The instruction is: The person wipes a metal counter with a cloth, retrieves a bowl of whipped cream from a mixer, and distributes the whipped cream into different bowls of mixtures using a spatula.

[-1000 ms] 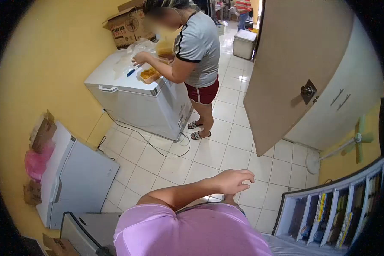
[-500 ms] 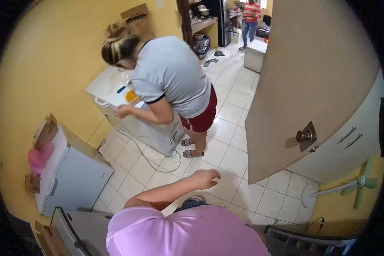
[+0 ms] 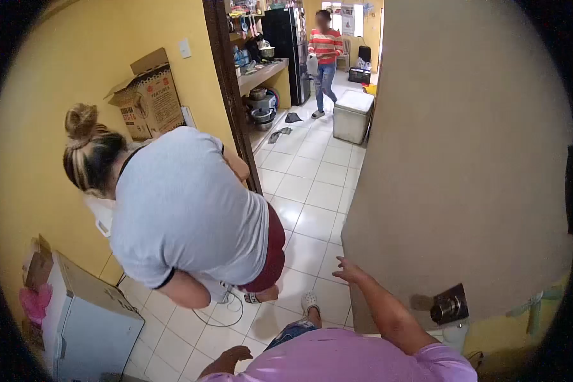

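Observation:
My right hand (image 3: 351, 272) reaches forward with its fingers apart and nothing in them, beside the edge of a beige door (image 3: 452, 159). The round door knob (image 3: 444, 309) sits to the right of my forearm. My left hand (image 3: 235, 355) hangs low near my side, its fingers loosely spread and holding nothing I can see. Just ahead on the left, a person in a grey shirt (image 3: 184, 204) bends over a white chest freezer (image 3: 102, 213), mostly hidden behind them. That person's hands are out of sight.
Another chest freezer (image 3: 99, 325) stands at lower left. A cardboard box (image 3: 151, 105) leans by the yellow wall. Through the doorway, a person in a striped top (image 3: 325, 48) stands near a black fridge (image 3: 283, 54) and a white-lidded box (image 3: 353, 116). Dark cloths (image 3: 280, 134) lie on the floor tiles.
I have moved forward, closer to the grey-shirted person and the doorway. My right hand has come into view, reaching out; my left hand has dropped lower. The far person is nearer.

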The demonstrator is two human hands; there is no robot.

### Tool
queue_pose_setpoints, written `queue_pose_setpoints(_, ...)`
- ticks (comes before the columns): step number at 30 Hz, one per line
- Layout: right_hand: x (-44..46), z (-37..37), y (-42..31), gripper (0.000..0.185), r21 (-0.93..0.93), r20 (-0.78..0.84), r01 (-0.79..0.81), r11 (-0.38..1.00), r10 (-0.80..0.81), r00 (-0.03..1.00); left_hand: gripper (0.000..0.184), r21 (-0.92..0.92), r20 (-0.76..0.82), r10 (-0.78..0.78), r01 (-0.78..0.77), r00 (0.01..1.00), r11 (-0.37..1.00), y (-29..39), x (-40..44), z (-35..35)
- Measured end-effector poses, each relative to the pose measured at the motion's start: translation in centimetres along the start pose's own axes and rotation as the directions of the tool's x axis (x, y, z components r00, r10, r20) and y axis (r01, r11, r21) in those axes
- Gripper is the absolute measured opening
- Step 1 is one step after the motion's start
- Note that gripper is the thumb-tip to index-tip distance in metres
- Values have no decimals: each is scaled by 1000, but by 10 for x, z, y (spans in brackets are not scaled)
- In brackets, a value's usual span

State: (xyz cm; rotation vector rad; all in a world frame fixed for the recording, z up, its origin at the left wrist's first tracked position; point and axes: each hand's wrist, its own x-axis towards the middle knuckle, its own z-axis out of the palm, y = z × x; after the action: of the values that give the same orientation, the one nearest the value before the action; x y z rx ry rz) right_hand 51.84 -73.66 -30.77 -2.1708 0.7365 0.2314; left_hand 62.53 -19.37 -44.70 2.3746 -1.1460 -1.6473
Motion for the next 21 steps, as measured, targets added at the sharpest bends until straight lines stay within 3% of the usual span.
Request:
queue_pose_setpoints(3,89,-47,-41,93,-114,55,124,986,-118,992,41,-108,-46,63,-67,997,992,-6,26,-7)
queue_pose_setpoints(4,139,-43,-17,96,-104,62,173,979,-167,984,40,-156,-39,70,-75,997,985,-12,27,-6)
queue_pose_setpoints(6,191,-71,-38,99,-193,75,85,977,-72,995,39,-250,-43,80,-88,996,964,-1,48,-28)
queue_pose_setpoints(10,256,-120,-96,102,-347,160,132,929,-80,984,38,-411,-79,68,-94,995,907,28,83,-54)
queue_pose_setpoints(15,415,-144,-86,104,-449,212,224,865,-140,967,36,-628,-165,-5,-101,986,772,20,96,-100)
queue_pose_setpoints(18,521,-183,-36,107,-489,163,182,853,-115,980,34,-819,-235,-132,-123,963,560,80,99,-70)
queue_pose_setpoints(20,577,-222,-1,108,-495,141,71,866,-1,990,34,-936,-246,-264,-157,933,315,161,99,-60)
queue_pose_setpoints(21,630,-226,59,104,-433,164,196,880,-137,977,33,-966,-243,-332,-197,911,168,177,132,-99)
